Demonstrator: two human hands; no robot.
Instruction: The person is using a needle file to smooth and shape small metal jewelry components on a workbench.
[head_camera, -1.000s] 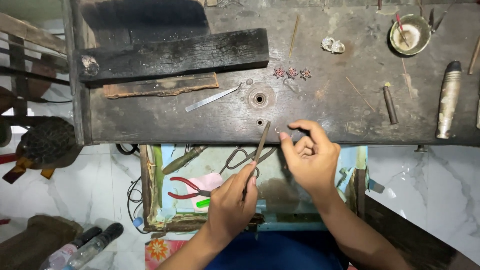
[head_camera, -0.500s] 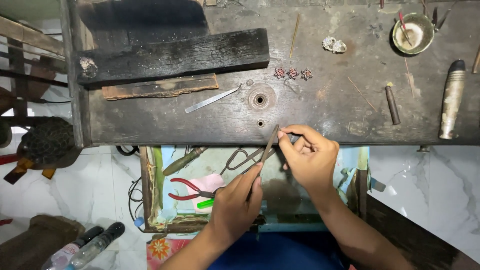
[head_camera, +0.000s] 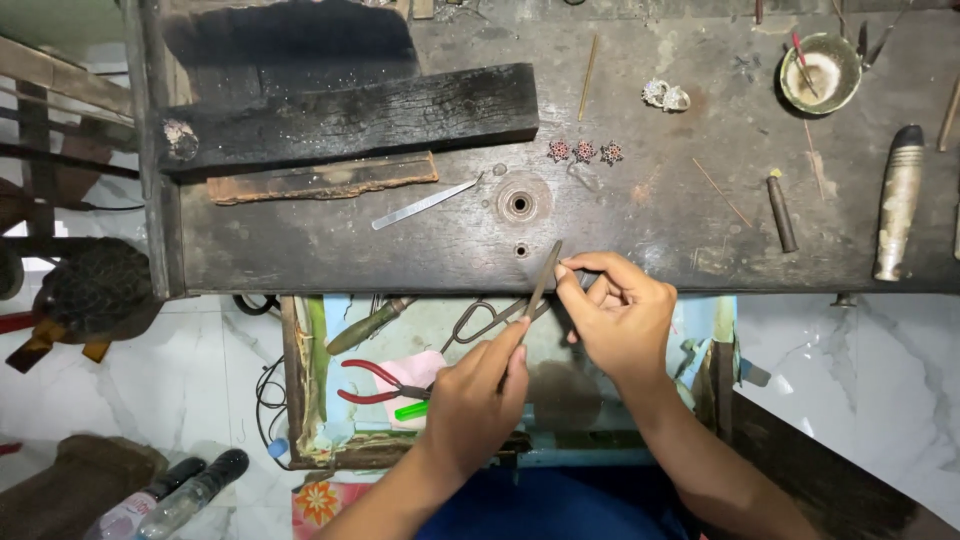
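Observation:
My left hand (head_camera: 478, 395) grips a slim metal file (head_camera: 543, 283) that slants up to the front edge of the dark wooden workbench (head_camera: 400, 255). My right hand (head_camera: 622, 318) is beside the file's tip, with thumb and fingers pinched together at the bench edge. Whatever it pinches is too small to make out. The file's upper end rests against those fingertips. Both hands hover over an open drawer (head_camera: 300, 400) below the bench.
On the bench lie a charred wooden block (head_camera: 350, 115), a flat metal strip (head_camera: 425, 204), three small red-stone ornaments (head_camera: 585, 151), a small bowl (head_camera: 820, 72) and a wooden tool handle (head_camera: 897, 200). The drawer holds red-handled pliers (head_camera: 375, 382), metal shears (head_camera: 485, 318) and a green-handled tool (head_camera: 368, 326).
The file has slid slightly up and to the right along the pinched fingertips. My right hand has stayed at the bench edge, shifting only a little.

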